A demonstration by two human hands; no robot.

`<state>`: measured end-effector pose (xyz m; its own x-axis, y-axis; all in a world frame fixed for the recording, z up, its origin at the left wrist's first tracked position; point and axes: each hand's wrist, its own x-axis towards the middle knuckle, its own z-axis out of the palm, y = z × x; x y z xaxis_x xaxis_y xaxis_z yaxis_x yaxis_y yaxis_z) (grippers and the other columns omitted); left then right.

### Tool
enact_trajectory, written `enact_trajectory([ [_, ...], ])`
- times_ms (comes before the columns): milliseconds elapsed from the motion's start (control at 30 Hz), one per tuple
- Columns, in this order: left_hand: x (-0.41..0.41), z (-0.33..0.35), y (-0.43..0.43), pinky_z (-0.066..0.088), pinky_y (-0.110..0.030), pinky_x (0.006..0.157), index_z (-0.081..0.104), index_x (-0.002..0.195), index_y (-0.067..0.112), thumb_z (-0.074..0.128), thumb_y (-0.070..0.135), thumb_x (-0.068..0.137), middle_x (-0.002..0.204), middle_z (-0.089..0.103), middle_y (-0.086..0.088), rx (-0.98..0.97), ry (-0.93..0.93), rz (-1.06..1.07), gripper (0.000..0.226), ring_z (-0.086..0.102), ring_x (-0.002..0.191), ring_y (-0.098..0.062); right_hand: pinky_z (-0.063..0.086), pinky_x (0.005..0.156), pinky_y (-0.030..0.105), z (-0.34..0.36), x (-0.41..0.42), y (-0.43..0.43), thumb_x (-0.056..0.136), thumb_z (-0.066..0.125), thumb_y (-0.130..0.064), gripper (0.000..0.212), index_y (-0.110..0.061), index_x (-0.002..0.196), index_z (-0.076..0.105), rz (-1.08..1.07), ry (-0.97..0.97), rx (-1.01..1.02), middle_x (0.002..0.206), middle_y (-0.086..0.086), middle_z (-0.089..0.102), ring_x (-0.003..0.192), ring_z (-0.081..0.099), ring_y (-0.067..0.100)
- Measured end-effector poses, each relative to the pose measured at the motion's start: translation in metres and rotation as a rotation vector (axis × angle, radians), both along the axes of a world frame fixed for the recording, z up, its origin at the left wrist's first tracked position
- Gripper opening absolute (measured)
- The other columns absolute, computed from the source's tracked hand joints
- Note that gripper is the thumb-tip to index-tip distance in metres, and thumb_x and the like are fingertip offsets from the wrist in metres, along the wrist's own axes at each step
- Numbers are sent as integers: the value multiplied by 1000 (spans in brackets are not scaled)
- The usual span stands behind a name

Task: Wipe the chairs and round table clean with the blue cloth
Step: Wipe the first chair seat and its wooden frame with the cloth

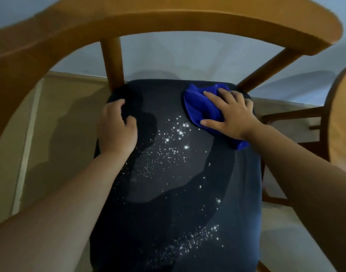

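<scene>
A wooden chair (168, 18) with a curved back rail fills the view, and its dark navy seat cushion (187, 193) is speckled with white crumbs. At the seat's far right corner lies the blue cloth (199, 107), bunched up, with my right hand (231, 114) pressed flat on top of it, fingers spread. On the far left, my left hand (117, 126) curls over the cushion's edge and grips it. Crumbs run from the middle of the seat toward the near edge.
The round wooden table (342, 118) edge shows at the far right. Under and beside the table stands another wooden chair (291, 116). A pale wall rises behind the chair back, with beige floor (50, 134) on the left.
</scene>
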<state>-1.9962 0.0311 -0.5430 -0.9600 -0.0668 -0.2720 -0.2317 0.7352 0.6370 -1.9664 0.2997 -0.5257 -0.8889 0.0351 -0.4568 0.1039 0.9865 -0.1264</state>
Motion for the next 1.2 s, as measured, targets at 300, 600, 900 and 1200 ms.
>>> enact_trajectory([
  [300,-11,-22,-6,27,-38,112,37,141,20,34,19,99,149,33,-1,91,-179,194,42,31,136,-19,29,109,44,-34,-16,-48,91,52,-23,41,-2,124,41,-643,441,-128,141,15,37,133,29,33],
  [600,-10,-26,-17,29,-38,112,44,137,23,32,12,99,145,41,4,157,-154,277,42,30,135,-18,14,117,43,-50,-47,-121,89,55,-10,38,5,122,44,-457,522,-239,139,21,41,138,21,41],
  [900,-10,-25,-17,43,-22,70,57,107,23,37,5,89,84,58,10,248,-137,341,32,53,74,-3,9,113,49,-40,-69,-195,89,54,-34,47,-27,133,40,210,257,-303,148,-2,32,142,9,34],
  [1200,-9,-27,4,49,-38,88,47,125,19,46,4,78,116,57,-1,108,-14,68,49,56,103,-18,49,80,58,-50,-78,-145,65,70,-1,46,-7,109,63,392,323,-362,118,17,60,104,50,51],
])
